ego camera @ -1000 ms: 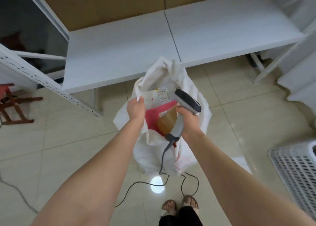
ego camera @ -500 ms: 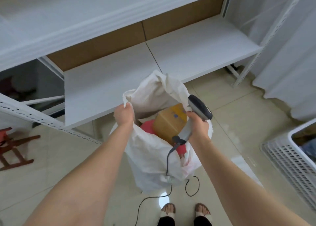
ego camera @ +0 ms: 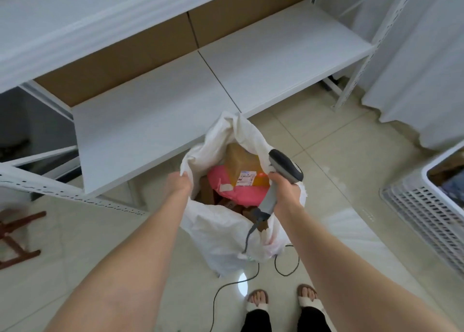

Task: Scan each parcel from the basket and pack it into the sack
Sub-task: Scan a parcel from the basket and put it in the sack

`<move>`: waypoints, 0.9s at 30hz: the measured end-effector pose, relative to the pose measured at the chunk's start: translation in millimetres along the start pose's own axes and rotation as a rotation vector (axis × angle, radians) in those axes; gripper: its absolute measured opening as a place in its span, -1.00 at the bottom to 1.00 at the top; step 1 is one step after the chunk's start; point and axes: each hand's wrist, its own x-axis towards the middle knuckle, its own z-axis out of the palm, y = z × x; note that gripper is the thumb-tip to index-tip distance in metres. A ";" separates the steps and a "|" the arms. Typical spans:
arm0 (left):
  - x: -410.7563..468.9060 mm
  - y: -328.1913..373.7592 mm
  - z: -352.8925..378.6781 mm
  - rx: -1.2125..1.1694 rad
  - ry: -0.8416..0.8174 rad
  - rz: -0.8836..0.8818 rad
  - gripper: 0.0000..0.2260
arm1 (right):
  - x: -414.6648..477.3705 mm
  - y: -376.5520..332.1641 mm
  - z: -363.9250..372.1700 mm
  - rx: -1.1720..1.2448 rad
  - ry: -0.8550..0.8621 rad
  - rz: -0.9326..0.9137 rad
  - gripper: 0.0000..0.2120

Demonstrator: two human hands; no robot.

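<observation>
A white sack stands open on the tiled floor in front of me. My left hand grips its left rim. My right hand grips a grey barcode scanner at the sack's right rim; its cable trails down to the floor. Inside the sack lie a brown cardboard parcel with a white label and a pink soft parcel, with more brown boxes beneath. A red scanner dot shows on the brown parcel beside the label. The white basket sits at the right edge, with parcels partly visible inside.
A low white shelf runs across behind the sack, with another shelf above it. A white curtain hangs at the right. A red wooden stand is at the left edge. My sandalled feet are just below the sack.
The view has tilted up and moved closer. The brown parcel has settled deeper in the sack on the pink one, label now showing. Both hands keep their holds.
</observation>
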 end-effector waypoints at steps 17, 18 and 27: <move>31.2 -27.3 -19.8 0.067 0.095 -0.040 -0.49 | 0.4 20.2 5.3 -0.134 0.084 -0.044 -0.77; 26.4 -26.6 -15.2 0.177 0.133 0.007 -0.42 | 3.5 24.1 2.5 -0.137 0.093 -0.038 -0.74; 9.7 -19.3 3.8 0.345 -0.015 0.030 -0.65 | -10.7 30.4 0.4 -0.029 -0.534 -0.005 -0.65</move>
